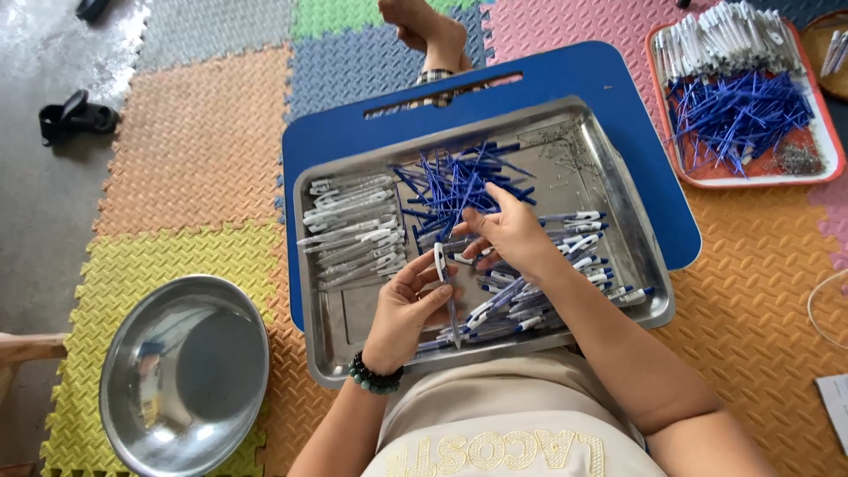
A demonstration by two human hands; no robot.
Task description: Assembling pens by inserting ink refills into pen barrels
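My left hand point(405, 305) grips a clear pen barrel with a white clip point(442, 269) over a steel tray point(618, 177). My right hand point(511, 234) hovers just above it, fingers pinched at the barrel's top end, near a heap of blue refills point(450, 181). Empty clear barrels point(353, 230) lie in a row on the tray's left side. Assembled blue-and-white pens point(574, 256) are piled on the right side, partly under my right forearm. The tray rests on a blue lap board point(565, 75).
A round steel bowl point(181, 375) sits on the foam mat at lower left. A red tray point(821, 132) with white barrels and blue refills lies at upper right. My foot point(433, 31) shows beyond the board. Black sandals point(75, 115) lie at upper left.
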